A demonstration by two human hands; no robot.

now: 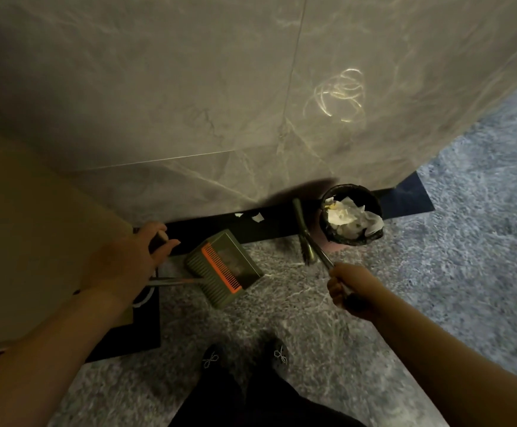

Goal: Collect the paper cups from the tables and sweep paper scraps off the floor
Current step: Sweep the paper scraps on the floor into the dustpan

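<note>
Person stood at the wall base with broom and dustpan, bin just beside the broom head.

Right hand (348,288) was clamped around the broom handle (324,257); the green broom head (303,232) rested on the dark baseboard strip (220,226) and carpet, just left of the black bin (351,215), which was full of crumpled white paper (348,217). Left hand (140,257) reached toward the wall, fingers loosely curled; cannot tell if it gripped anything. The green dustpan (224,268) with its orange comb edge sat tilted on the carpet (312,318), its long handle (174,282) passing under the left hand. Two white paper scraps (252,216) lay on the baseboard strip between dustpan and broom head. Dark shoes (278,354) showed at bottom.
</note>
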